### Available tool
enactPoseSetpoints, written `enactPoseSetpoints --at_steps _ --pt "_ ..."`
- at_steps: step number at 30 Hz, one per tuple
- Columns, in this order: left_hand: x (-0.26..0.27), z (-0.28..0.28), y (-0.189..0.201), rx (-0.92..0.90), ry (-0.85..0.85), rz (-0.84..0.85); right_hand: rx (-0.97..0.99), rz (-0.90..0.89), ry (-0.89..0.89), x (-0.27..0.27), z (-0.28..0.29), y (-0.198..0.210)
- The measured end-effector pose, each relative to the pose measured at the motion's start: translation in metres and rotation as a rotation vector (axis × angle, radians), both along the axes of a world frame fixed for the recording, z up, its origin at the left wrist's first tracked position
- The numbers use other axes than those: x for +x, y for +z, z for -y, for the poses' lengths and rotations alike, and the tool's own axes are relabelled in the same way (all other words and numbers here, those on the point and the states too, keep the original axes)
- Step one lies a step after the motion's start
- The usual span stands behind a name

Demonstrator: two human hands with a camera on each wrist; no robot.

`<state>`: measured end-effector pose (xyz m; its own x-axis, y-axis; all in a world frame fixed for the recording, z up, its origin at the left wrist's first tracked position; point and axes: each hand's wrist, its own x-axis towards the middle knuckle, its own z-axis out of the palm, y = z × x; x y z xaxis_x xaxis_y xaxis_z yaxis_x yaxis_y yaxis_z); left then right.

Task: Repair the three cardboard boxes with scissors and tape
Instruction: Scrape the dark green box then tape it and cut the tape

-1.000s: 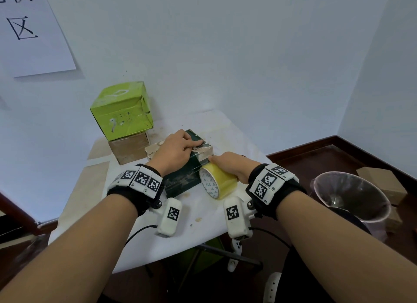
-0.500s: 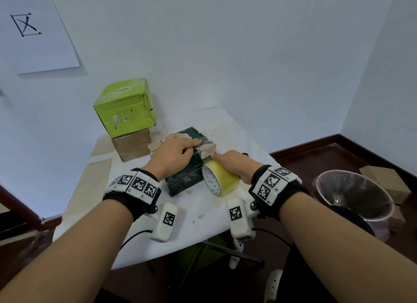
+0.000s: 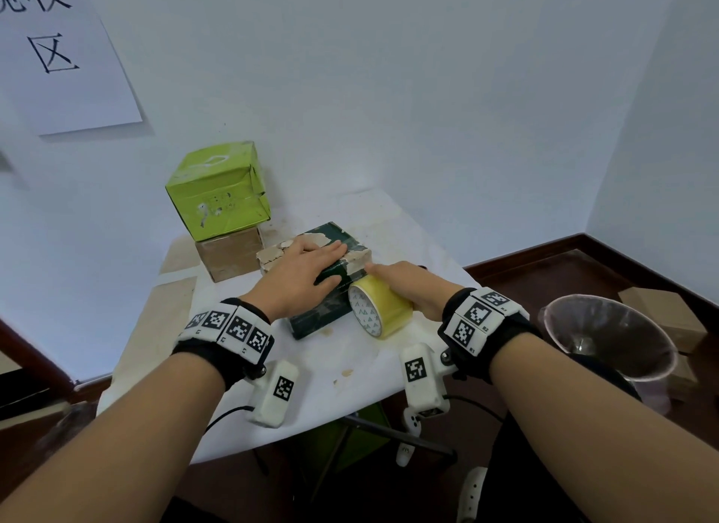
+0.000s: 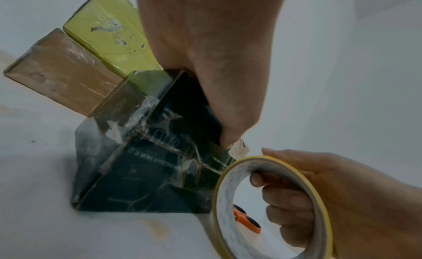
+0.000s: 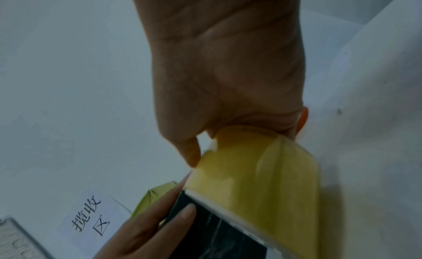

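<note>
**Left hand flat on the dark box, right hand gripping the tape roll**

The left hand (image 3: 299,275) lies palm-down on top of the dark green box (image 3: 330,312), its fingers straight and spread toward the far end, where the cardboard is torn and pale. From the left wrist view the thumb runs down the near side of that box, its tip at a white scrap at the box's corner. Shiny clear tape already crosses the box's side in wrinkled strips.

Just to the right of the left hand, the right hand (image 3: 412,285) holds the yellow tape roll (image 3: 379,308). The roll stands on its edge, touching the right side of the dark box. The fingers (image 4: 285,196) curl through the roll's hole while the thumb lies over the top of its rim, so the hand is wrapped round the roll. Through the hole, an orange and black handle of the scissors (image 4: 246,220) shows on the table beyond the right hand; the blades are hidden.

Beyond the left hand, near the wall, a light green box (image 3: 218,191) sits on top of a brown box (image 3: 229,254), both wrapped in glossy tape. The brown box is just beside the far left corner of the dark one.

All of this rests on a white table (image 3: 350,367) with a few brownish stains. To the right of the right arm stands a bin (image 3: 607,335) lined with a clear bag, and a paper sign (image 3: 58,55) hangs on the wall up to the left.
</note>
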<state>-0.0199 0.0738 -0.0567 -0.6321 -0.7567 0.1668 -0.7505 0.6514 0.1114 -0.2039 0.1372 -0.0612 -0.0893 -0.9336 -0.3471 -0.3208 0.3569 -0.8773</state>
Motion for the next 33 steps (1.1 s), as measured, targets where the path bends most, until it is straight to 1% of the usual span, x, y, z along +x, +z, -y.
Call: enactPoseSetpoints --at_steps 1,3,6,9,10,12,14,18,20,24,33 --pt "0.0 0.0 0.0 -0.005 -0.002 -0.003 0.006 0.056 0.005 -0.002 -0.001 -0.001" --pt "0.0 -0.001 -0.001 -0.008 -0.009 0.0 0.012 0.115 0.015 -0.004 -0.003 0.0" --pt "0.001 0.0 -0.001 0.008 -0.013 -0.018 0.006 0.131 0.024 -0.002 -0.004 0.002" --pt "0.007 -0.001 0.002 0.066 0.003 -0.193 0.01 0.107 0.025 0.001 -0.003 0.003" --pt "0.009 -0.002 0.001 0.055 -0.001 -0.247 0.01 0.102 0.022 0.002 -0.003 0.002" --pt "0.012 -0.002 -0.003 0.015 -0.018 -0.293 0.016 0.104 0.015 0.003 -0.003 0.002" --pt "0.012 0.0 -0.008 0.006 -0.021 -0.289 0.022 0.101 0.014 0.003 -0.002 0.002" --pt "0.011 0.003 -0.007 0.003 -0.031 -0.204 0.031 0.111 0.006 0.004 -0.001 0.003" --pt "0.013 0.0 -0.007 -0.01 -0.027 -0.188 0.036 0.101 0.009 0.005 -0.001 0.004" --pt "0.012 -0.003 -0.01 -0.029 -0.023 -0.205 0.042 0.118 0.006 0.004 -0.002 0.004" --pt "0.01 -0.005 -0.007 -0.005 -0.024 -0.224 0.033 0.119 0.003 0.004 -0.003 0.003"
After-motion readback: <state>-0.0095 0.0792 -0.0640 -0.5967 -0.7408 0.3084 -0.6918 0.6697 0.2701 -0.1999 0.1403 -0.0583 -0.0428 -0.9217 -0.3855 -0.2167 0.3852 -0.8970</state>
